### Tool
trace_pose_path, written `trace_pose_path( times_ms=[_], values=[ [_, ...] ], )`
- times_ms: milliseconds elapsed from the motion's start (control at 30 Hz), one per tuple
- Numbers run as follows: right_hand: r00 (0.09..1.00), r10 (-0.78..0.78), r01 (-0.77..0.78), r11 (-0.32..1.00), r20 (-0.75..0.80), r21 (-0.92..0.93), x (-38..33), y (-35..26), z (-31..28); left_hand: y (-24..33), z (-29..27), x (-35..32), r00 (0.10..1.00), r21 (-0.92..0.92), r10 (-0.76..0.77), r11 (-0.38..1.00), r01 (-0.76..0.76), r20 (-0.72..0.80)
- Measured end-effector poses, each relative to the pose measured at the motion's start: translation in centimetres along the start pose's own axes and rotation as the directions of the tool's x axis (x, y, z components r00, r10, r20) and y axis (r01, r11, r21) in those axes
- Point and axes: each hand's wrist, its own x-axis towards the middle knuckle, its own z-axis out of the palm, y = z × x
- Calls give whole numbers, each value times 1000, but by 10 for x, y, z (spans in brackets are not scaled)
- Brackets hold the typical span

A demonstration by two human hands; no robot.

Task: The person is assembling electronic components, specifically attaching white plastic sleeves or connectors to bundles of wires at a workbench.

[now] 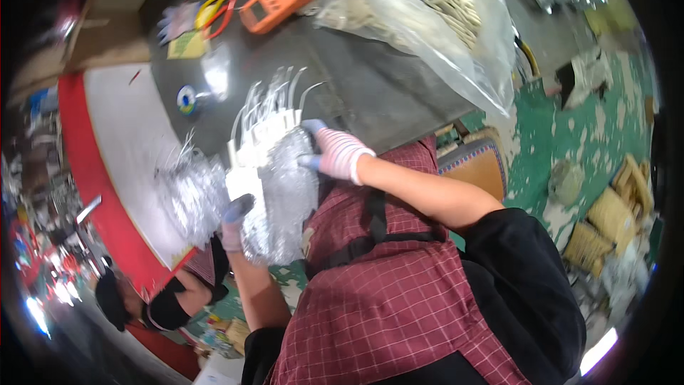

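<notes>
With fingers [312, 126] bent on both gloved hands, gripping one wrapped bundle [288, 178] by opposite sides; undersides hidden. Left to right: at a red-bordered white board [128, 121], a second bundle [191, 196] in clear bubble wrap. Beyond, on the bench [399, 93], a small spool [187, 98]. With left hand [233, 229], thumb to the front, pinching low on the near edge. Between hands, before the checked apron [377, 278]: the wrapped bundle, tilted, with pale wires [263, 103] fanning from its upper end. With right hand [345, 155], pinching its upper right. Farther right, a plastic bag [491, 71] of pale pieces. Judged risks: if gripping mostly slack wrap, could let contents slide out; if swinging left, could tangle wires with the second bundle; if lowering wires-first, could bend them against the bench.
</notes>
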Motion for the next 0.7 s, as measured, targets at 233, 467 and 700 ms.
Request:
trace_pose_path(
  times_ms=[233,467,700],
  values=[
    [924,-137,206,965,-356,165,-13,39,19,21,-68,22,974,189,-140,976,105,179],
    [956,-7,259,481,-292,837,6,58,28,31,-97,18,980,354,-9,932,80,-197],
    [998,-48,66,466,-49,882,28,47,24,43,-84,14,984,360,-16,929,80,-177]
  ],
)
